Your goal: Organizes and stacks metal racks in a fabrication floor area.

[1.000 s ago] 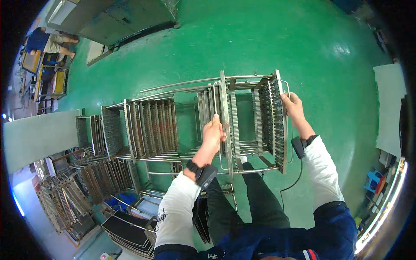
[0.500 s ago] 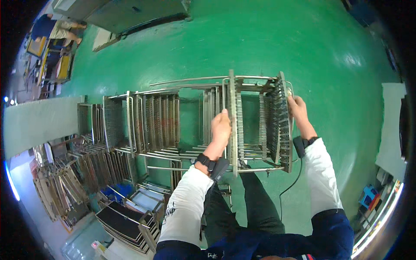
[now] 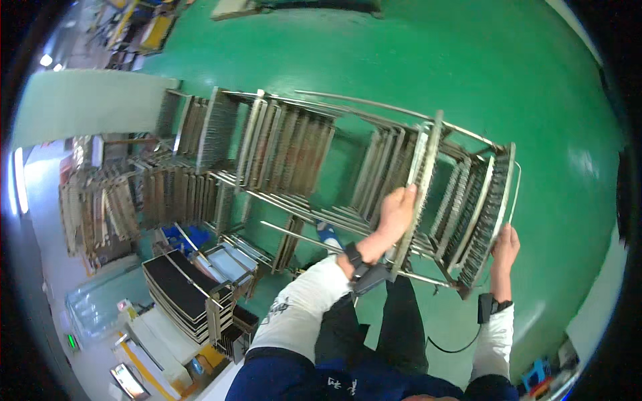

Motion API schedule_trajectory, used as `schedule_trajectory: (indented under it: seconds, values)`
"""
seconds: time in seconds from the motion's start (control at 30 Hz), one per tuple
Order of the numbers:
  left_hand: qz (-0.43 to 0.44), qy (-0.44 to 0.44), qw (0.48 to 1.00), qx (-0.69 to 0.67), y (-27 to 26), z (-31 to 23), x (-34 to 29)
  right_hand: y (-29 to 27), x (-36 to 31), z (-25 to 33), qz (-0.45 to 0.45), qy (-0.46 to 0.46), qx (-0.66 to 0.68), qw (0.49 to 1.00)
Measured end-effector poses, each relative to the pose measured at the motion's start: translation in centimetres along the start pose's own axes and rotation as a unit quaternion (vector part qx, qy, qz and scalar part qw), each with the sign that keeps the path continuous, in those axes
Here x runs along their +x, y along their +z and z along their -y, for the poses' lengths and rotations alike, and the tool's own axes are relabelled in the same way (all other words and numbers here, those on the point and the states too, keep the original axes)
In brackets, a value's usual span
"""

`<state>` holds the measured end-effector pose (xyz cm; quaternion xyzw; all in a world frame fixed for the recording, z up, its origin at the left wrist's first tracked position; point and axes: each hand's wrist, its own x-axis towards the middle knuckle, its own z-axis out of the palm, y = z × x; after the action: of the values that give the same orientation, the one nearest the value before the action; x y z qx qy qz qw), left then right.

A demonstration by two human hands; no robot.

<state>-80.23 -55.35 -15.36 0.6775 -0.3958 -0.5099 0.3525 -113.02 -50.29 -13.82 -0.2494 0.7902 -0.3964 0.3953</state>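
A metal rack [image 3: 461, 150] with toothed, slotted end plates and crossbars stands in front of me, slanting down to the right. My left hand [image 3: 399, 212] is closed at the slotted plate on its left side. My right hand [image 3: 505, 248] is closed around the lower end of the thin bent handle [image 3: 518, 187] on the right end plate [image 3: 493, 220]; its fingertips are partly hidden. Thin slotted strips [image 3: 455, 197] stand inside the rack between the plates. Directly left of it, more upright metal frames [image 3: 381, 167] stand close together.
A row of similar racks [image 3: 284, 144] runs left to a pale panel [image 3: 93, 107]. Stacked black curved sheets [image 3: 177, 284] lie at lower left, near a pale-blue sheet [image 3: 231, 264]. A dark cable [image 3: 455, 349] hangs beside my right wrist. Green floor [image 3: 468, 73] lies beyond the racks.
My view has turned, so the racks now slant down to the right. My right hand has slid nearer to me along the end handle. My left hand stays on the slotted plate.
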Motion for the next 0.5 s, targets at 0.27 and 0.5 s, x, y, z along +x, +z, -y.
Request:
schedule_trajectory:
  seconds: [0.27,0.5]
  values:
    - [-0.030,0.065,0.997,-0.014,-1.6,-1.9,0.5,2.7,-0.2,1.0,0.012,-0.011,-0.017,1.000]
    - [-0.015,0.003,0.998,0.061,0.8,-0.9,3.7,3.1,4.6,-2.6,-0.005,-0.032,-0.085,0.996]
